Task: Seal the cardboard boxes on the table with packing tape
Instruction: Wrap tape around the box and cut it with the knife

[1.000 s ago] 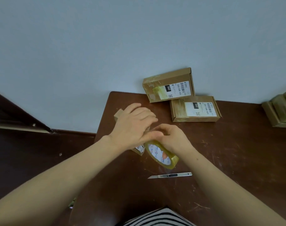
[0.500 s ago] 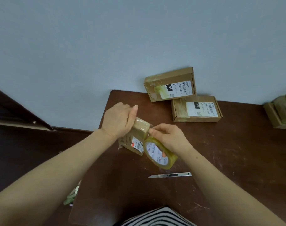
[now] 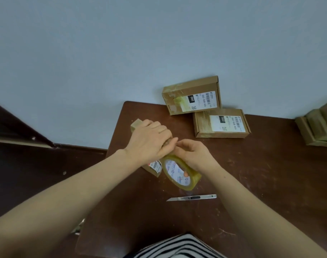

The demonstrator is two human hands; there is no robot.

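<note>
In the middle of the frame the left hand (image 3: 149, 142) lies over a small cardboard box (image 3: 135, 124) on the bench (image 3: 252, 174), its fingers (image 3: 164, 131) nearly straight and pressing the top. The right hand (image 3: 194, 155) curls round a roll of packing tape (image 3: 188, 180) just beside the box. A utility knife (image 3: 192, 197) lies below.

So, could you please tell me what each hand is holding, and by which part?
The right hand holds the tape roll by its ring, hooked through the core. The left hand lies pressed over the top of the small box.
</note>
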